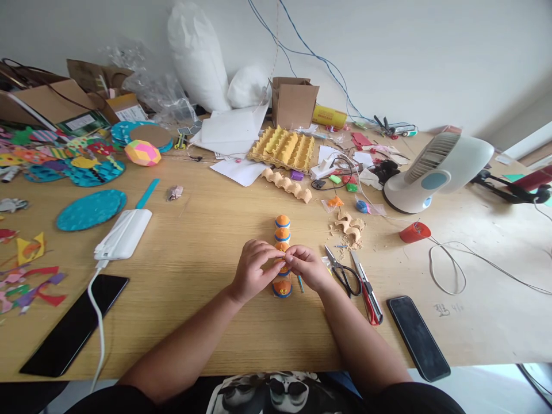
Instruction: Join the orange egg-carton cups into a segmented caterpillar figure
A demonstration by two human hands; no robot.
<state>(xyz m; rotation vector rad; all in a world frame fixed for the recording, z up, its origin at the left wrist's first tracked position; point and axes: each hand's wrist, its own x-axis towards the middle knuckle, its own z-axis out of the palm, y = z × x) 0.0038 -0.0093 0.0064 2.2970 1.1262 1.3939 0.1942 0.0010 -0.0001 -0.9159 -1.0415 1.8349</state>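
A row of orange egg-carton cups with blue bands, like a caterpillar (pixel 282 230), lies on the wooden table (pixel 207 241) in front of me. My left hand (pixel 252 270) and my right hand (pixel 307 266) meet over its middle, fingers pinched together on one segment. What the fingertips grip beyond the segment is too small to make out. A thin blue strip (pixel 301 284) pokes out under my right hand. Scissors (pixel 342 273) and a red utility knife (pixel 367 289) lie just right of my right hand.
A white fan (pixel 435 172) stands at the right, with a red cup (pixel 414 232) and white cable (pixel 452 264) near it. Two phones (pixel 417 336) (pixel 73 325), a power bank (pixel 125 233), yellow egg tray (pixel 282 148), carton scraps (pixel 351 226), paper crafts (pixel 90 210) and boxes (pixel 295 103) surround the work spot.
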